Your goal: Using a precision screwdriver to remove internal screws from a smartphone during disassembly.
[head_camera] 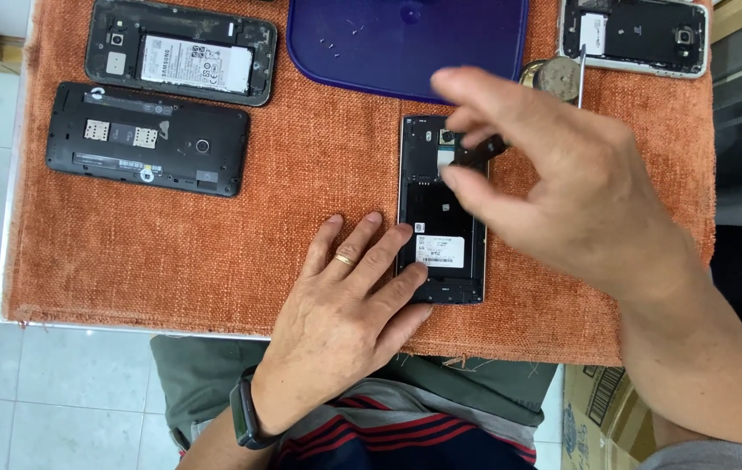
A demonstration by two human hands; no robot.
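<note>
Worktop [14, 218]: covered by an orange woven cloth [319, 165] that carries everything.
Blue tray [406, 39]: at 12 o'clock on the cloth, a few tiny dark specks on it.
Right hand [580, 191]: raised over the 3 o'clock side, blurred; thumb and forefinger form a pinching grip on a small dark piece [480, 150] just above the top end of the open phone.
Left hand [345, 313]: flat at 6 o'clock, its grip released; fingertips press the lower left edge of the open phone; a gold ring [345, 258] on one finger, a dark watch [245, 416] on the wrist.
Open phone [441, 213]: centre of the cloth, back cover off, upright, lying between both hands.
Black phone [149, 139]: at 9 o'clock, back off, lying lengthwise.
Phone with white battery [181, 52]: at 10 o'clock, just above the black one.
Silver-edged phone [636, 33]: at 1 o'clock, back off.
Round metal piece [555, 77]: at 2 o'clock, beside the tray, a thin tool standing at it.
</note>
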